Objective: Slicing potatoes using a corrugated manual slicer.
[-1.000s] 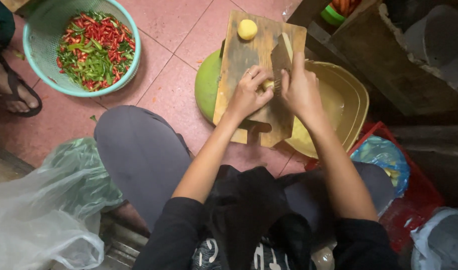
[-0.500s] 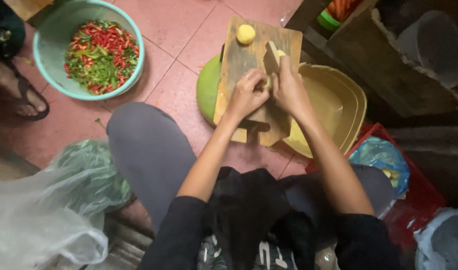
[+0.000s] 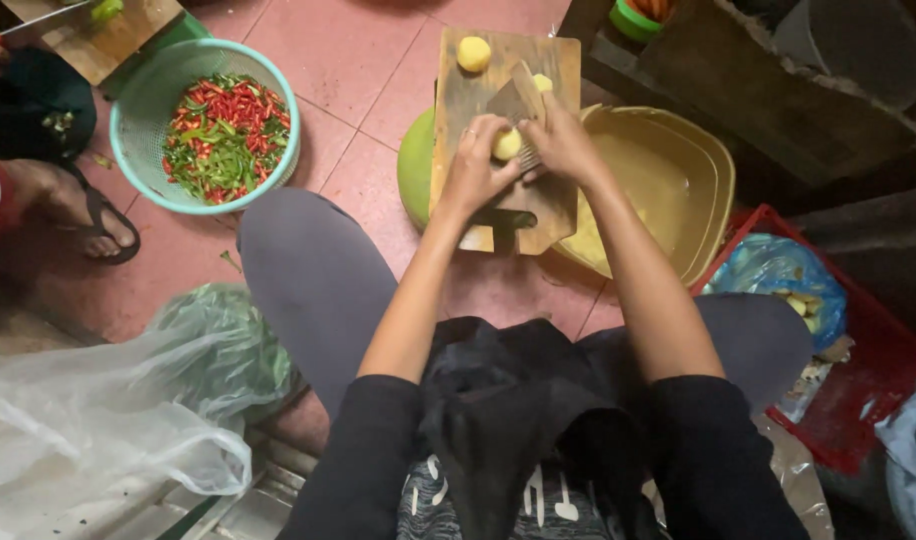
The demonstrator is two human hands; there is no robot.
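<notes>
The person's left hand [image 3: 475, 160] pinches a small peeled yellow potato [image 3: 508, 145] down on a wooden cutting board [image 3: 466, 95], fingers closed around it. The right hand [image 3: 563, 145] sits just beside it, closed on the handle of a knife [image 3: 513, 105] whose broad blade lies flat-looking over the board and touches the potato. A second peeled potato [image 3: 474, 53] rests alone near the board's far edge, well apart from the hands, with bare wood between.

The board bridges a green basin [image 3: 414, 165] on its left and a yellow basin [image 3: 678, 190] on its right; its near corners overhang pink floor tiles [image 3: 348, 60]. Open tile lies between the board and a teal colander of red and green chillies [image 3: 223, 130].

The knife handle is hidden inside the right hand. A clear plastic bag [image 3: 88, 430] and a red crate [image 3: 858, 390] run out of view at the edges. Another person's sandalled foot [image 3: 88, 205] shows at far left, the rest cut off.
</notes>
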